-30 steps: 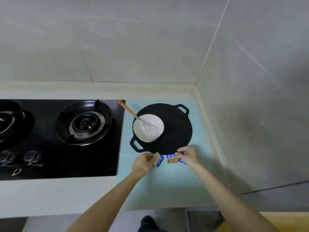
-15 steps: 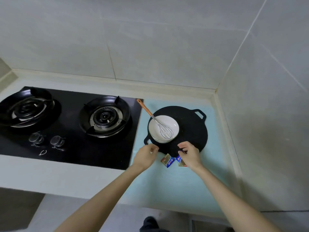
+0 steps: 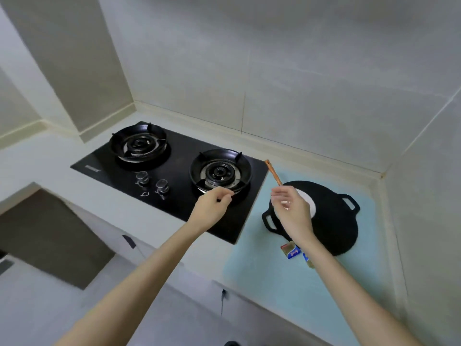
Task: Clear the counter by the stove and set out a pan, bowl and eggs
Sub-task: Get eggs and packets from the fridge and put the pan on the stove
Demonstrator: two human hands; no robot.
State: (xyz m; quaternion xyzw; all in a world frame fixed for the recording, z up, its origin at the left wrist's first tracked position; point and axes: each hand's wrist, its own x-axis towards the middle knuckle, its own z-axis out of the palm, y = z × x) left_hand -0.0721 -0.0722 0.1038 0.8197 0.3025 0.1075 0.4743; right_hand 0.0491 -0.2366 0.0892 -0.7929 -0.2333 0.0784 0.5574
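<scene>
Hovering empty, both hands [image 3: 252,208] above pan [image 3: 331,221].

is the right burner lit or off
Off, as far as shows: no flame at the right burner, and no pot stands on it. The knob positions cannot be read.

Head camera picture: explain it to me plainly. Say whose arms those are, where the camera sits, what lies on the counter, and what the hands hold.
There is no machine here. A person wears one wide-angle camera on the head, looking forward and down, so the two bare arms are that person's own.

The left hand is raised over the black gas stove, fingers loosely curled, with nothing visibly in it. The right hand is raised above the white bowl, also holding nothing I can see.

The bowl sits in a black two-handled pan on the pale blue counter. A wooden-handled whisk leans in the bowl. Two small blue packets lie beside the pan.
</scene>
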